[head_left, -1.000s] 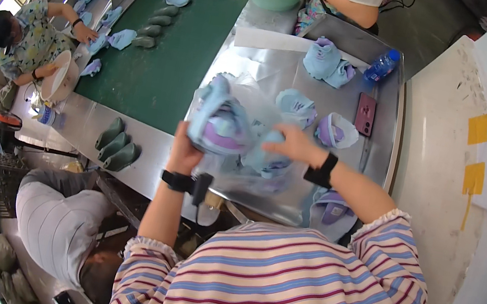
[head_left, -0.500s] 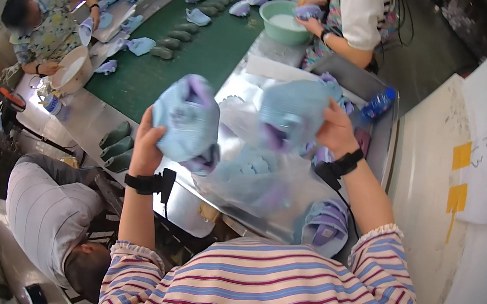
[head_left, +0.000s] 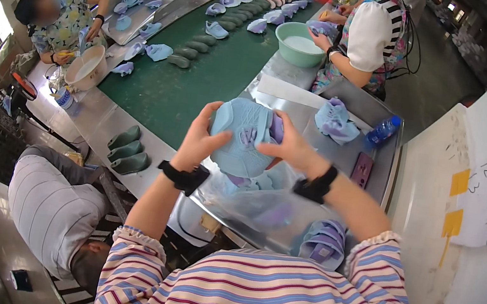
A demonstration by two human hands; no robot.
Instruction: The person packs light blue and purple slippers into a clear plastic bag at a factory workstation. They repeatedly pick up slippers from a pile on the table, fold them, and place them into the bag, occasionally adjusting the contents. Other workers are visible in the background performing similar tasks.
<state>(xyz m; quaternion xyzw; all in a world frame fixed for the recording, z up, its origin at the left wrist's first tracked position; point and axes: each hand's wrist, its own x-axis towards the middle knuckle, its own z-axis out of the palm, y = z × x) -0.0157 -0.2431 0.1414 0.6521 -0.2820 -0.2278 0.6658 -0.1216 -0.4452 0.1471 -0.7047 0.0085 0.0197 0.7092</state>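
Note:
My left hand point(head_left: 197, 141) and my right hand point(head_left: 293, 146) are raised over the metal table in front of me. Between them is a light blue shoe upper point(head_left: 237, 117) with purple lining and lacing, gripped from both sides. My thumbs press on its near face. A second upper may be tucked behind it, but I cannot tell. Below my hands, more blue and purple pieces lie under a clear plastic bag point(head_left: 287, 199). Nested purple shoe uppers point(head_left: 323, 243) stand at the table's near right edge.
Further right are a blue upper point(head_left: 334, 121), a blue bottle point(head_left: 382, 131) and a flat dark pink object point(head_left: 362, 170). Green shoe lasts point(head_left: 130, 152) stand at the left. Lasts and uppers line the green belt point(head_left: 157, 92). A co-worker works beside a green basin point(head_left: 300, 44).
My hands were apart, each with a blue upper. They have come together at the middle, both on one visible upper. The blue upper at the right is now in plain view.

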